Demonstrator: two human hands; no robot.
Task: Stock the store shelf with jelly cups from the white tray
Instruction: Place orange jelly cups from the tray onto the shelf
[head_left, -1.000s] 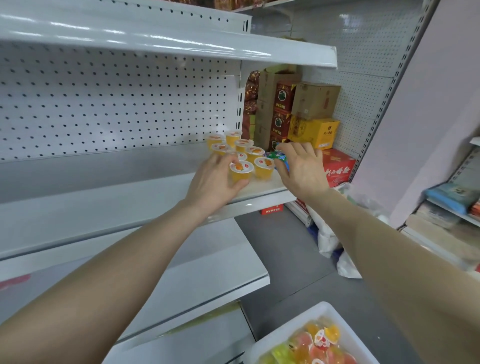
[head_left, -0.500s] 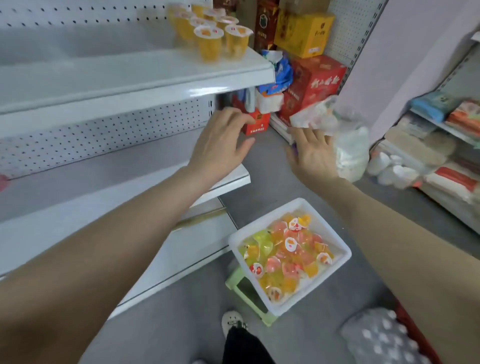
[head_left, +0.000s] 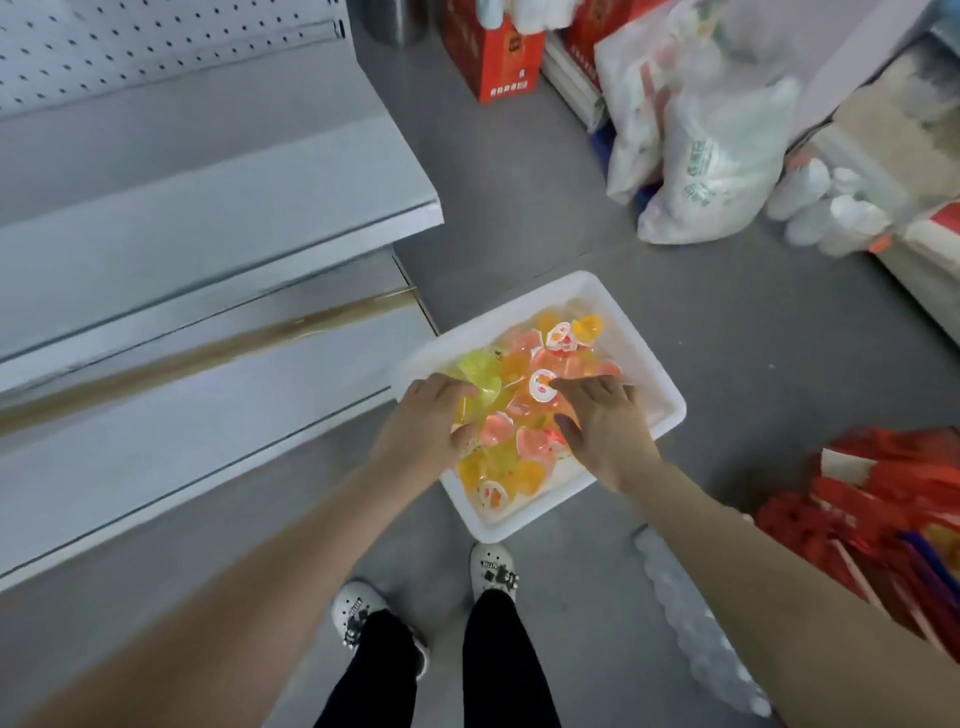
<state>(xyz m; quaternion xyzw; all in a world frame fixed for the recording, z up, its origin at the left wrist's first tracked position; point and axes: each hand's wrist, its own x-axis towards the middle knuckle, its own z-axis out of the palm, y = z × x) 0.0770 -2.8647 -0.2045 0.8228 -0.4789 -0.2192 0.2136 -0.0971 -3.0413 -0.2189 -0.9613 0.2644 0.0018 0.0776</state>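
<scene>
Left hand (head_left: 431, 418) and right hand (head_left: 608, 431) have dropped into the white tray (head_left: 652, 389), fingers half-curled over jelly cups (head_left: 522, 441), grip unclear; another pickup likely.

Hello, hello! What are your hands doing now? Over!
Left hand, right hand both down in the white tray, touching jelly cups. None lifted yet. Nothing in the way. Over.

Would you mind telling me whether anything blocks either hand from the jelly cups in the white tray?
Nothing visible does: the left hand and right hand touch the jelly cups in the open white tray.
</scene>
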